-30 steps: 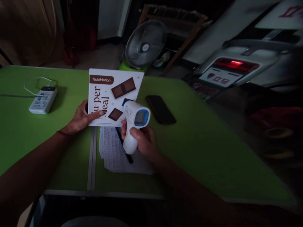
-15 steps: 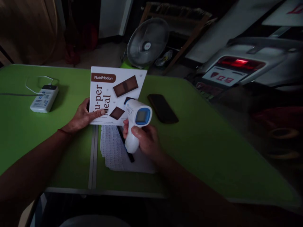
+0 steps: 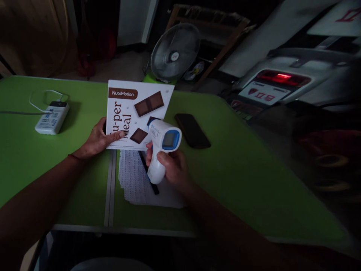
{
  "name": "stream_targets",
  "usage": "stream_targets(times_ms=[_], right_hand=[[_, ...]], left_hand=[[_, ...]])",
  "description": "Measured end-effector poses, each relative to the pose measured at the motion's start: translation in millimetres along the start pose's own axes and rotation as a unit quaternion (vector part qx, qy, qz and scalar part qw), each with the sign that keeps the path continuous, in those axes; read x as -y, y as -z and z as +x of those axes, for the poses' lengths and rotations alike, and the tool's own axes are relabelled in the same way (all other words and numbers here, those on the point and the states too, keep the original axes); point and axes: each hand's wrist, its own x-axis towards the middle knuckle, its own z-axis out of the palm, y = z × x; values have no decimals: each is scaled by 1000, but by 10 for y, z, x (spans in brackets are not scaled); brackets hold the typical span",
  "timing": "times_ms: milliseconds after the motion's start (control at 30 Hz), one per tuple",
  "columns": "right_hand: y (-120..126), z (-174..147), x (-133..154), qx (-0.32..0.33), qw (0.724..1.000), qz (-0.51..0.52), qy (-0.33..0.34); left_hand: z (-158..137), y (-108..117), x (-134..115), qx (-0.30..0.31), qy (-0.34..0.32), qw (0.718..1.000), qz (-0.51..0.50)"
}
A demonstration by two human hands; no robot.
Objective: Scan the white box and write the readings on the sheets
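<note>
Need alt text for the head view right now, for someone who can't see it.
The right hand grips a white and blue thermometer gun aimed at a white NutriMotion box, which the left hand holds upright on a green table. A white knitted cloth lies under the hands, a dark phone to the right, a white power bank far left.

power bank [image 3: 52,118] | phone [image 3: 193,130] | fan [image 3: 175,52] | white cloth [image 3: 135,180]

My left hand [image 3: 98,141] covers the first letters printed on the box [image 3: 137,113]. The thermometer [image 3: 160,146] hides its lower corner; its screen reading is too small to tell.
</note>
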Motion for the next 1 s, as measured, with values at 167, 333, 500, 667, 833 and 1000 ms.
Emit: stream_targets(times_ms=[167, 333, 500, 667, 833, 1000], right_hand=[[5, -1, -3, 8, 1000, -17, 5], [16, 7, -31, 14, 1000, -19, 11], [65, 38, -72, 21, 998, -23, 50], [328, 122, 55, 45, 990, -124, 47], [693, 254, 167, 71, 942, -328, -28], [828, 352, 156, -5, 830, -557, 3]], left_hand=[[-15, 7, -18, 3, -6, 1000, 6], [-1, 15, 19, 1, 4, 1000, -3], [-10, -4, 17, -21, 12, 1000, 0], [8, 15, 45, -59, -11, 998, -33], [65, 91, 75, -112, -39, 992, -41], [118, 118, 110, -111, -74, 989, -57]])
